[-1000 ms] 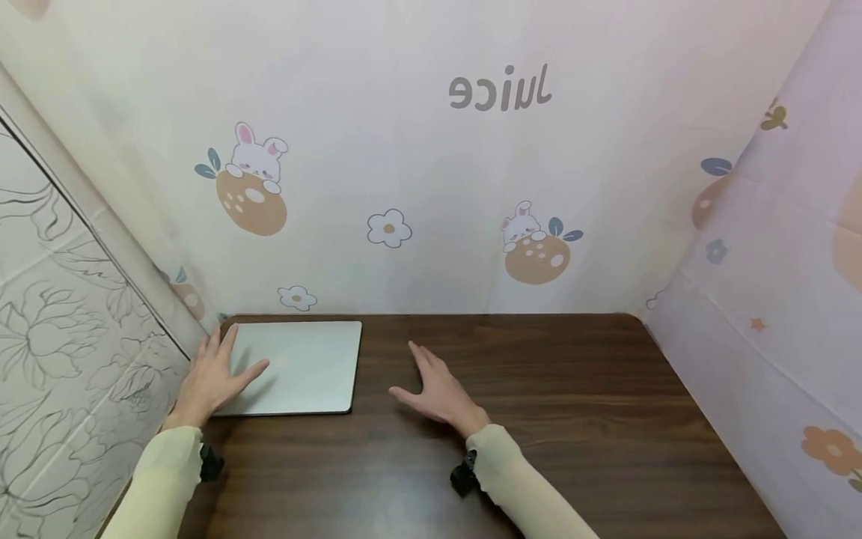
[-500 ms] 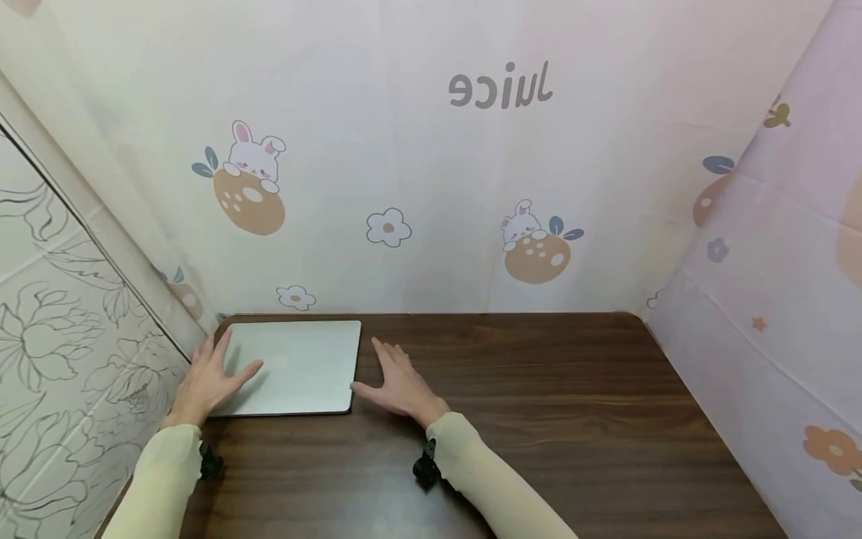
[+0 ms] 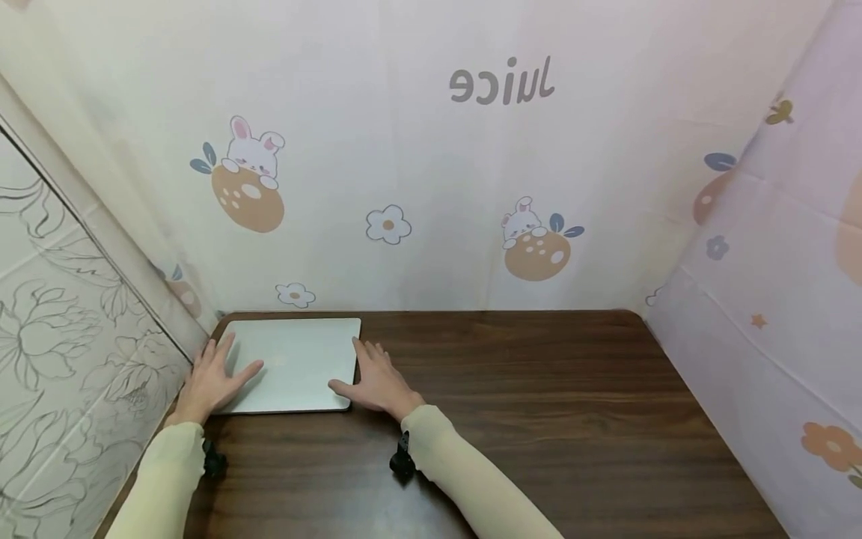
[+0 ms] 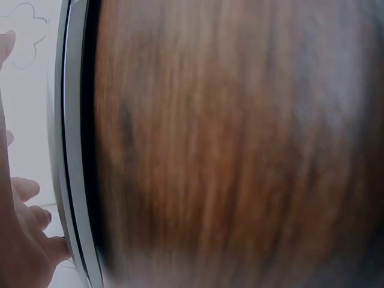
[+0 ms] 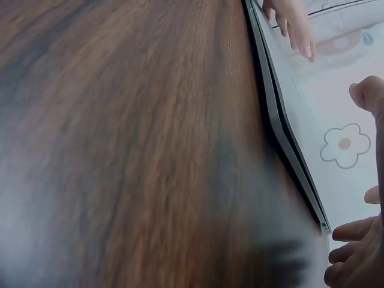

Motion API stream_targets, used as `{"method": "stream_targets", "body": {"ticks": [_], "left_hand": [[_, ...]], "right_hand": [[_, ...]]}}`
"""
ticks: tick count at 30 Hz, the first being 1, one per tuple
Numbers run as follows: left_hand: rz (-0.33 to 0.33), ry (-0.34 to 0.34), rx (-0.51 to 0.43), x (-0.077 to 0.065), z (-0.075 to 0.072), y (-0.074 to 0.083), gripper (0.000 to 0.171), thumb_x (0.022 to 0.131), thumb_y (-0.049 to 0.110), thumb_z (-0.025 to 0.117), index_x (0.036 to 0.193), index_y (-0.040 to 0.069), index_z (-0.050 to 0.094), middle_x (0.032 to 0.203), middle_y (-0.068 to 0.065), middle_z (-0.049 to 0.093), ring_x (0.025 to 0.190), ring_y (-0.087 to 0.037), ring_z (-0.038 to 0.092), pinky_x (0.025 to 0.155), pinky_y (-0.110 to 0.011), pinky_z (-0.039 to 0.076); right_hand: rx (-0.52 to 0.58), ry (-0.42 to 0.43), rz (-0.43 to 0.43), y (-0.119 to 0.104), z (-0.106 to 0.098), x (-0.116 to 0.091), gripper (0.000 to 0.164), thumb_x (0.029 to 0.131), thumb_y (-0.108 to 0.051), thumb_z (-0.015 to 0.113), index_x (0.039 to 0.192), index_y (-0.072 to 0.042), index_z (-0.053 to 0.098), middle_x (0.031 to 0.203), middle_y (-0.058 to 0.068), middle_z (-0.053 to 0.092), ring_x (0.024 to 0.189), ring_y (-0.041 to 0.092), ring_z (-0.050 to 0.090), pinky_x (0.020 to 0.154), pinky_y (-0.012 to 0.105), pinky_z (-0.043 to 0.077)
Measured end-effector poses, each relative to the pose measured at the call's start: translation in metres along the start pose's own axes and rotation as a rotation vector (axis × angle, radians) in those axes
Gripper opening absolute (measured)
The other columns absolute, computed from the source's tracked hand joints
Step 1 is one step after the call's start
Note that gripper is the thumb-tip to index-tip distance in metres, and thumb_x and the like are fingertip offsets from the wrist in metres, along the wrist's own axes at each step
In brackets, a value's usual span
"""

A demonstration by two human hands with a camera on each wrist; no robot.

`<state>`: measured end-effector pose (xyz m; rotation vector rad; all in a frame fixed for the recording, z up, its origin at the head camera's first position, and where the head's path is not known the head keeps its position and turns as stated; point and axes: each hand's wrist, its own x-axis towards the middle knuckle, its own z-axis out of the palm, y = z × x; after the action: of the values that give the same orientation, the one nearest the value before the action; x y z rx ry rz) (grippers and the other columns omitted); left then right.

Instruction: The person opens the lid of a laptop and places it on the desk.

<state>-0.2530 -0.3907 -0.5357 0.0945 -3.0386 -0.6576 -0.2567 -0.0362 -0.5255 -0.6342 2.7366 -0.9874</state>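
Note:
A closed silver laptop [image 3: 296, 367] lies flat at the back left of the wooden table. At its left side is my left hand [image 3: 210, 385], fingers spread and thumb stretched out over the lid. My right hand [image 3: 379, 385] is at the laptop's right side, with its thumb over the right part of the lid and its other fingers along the edge. In the left wrist view, a finger meets the laptop's edge [image 4: 75, 120]. Fingers [image 5: 354, 231] of the right hand lie by a corner in the right wrist view; firm contact there cannot be told.
Dark wood tabletop [image 3: 539, 389] stretches to the right and front of the laptop. A printed curtain [image 3: 417, 150] hangs behind the table, with others along the left and right sides. Each wrist wears a small black camera [image 3: 402, 463].
My right hand has moved left across the table to the laptop's right edge, its thumb now over the lid. The left hand and the laptop have stayed nearly in place.

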Motion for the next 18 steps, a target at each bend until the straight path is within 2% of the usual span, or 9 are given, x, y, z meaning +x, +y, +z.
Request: {"method": "stream_targets", "body": {"ticks": [8, 14, 18], "left_hand": [[-0.007, -0.034, 0.008, 0.003, -0.002, -0.002, 0.101, 0.095, 0.073, 0.050, 0.166, 0.012, 0.011, 0.162, -0.043, 0.006, 0.143, -0.073, 0.004, 0.100, -0.091, 0.009], [-0.041, -0.076, 0.015, 0.000, 0.004, -0.007, 0.102, 0.095, 0.075, 0.047, 0.166, 0.012, 0.011, 0.160, -0.046, 0.002, 0.143, -0.072, 0.003, 0.101, -0.090, 0.007], [-0.045, -0.068, 0.043, 0.003, 0.007, -0.006, 0.106, 0.093, 0.078, 0.047, 0.166, 0.010, 0.013, 0.158, -0.049, 0.005, 0.143, -0.071, 0.009, 0.102, -0.089, 0.009]], "right_hand": [[-0.007, -0.015, 0.016, -0.005, 0.012, 0.007, 0.099, 0.092, -0.073, 0.055, 0.167, -0.020, 0.017, 0.171, 0.013, 0.023, 0.159, 0.031, 0.019, 0.128, 0.052, 0.020], [-0.052, -0.020, 0.018, -0.007, 0.019, 0.007, 0.097, 0.092, -0.072, 0.057, 0.166, -0.022, 0.020, 0.170, 0.017, 0.022, 0.159, 0.035, 0.017, 0.128, 0.051, 0.019], [-0.071, -0.012, 0.012, -0.008, 0.020, 0.010, 0.096, 0.093, -0.072, 0.056, 0.166, -0.021, 0.021, 0.170, 0.021, 0.021, 0.159, 0.037, 0.016, 0.129, 0.051, 0.017]]}}
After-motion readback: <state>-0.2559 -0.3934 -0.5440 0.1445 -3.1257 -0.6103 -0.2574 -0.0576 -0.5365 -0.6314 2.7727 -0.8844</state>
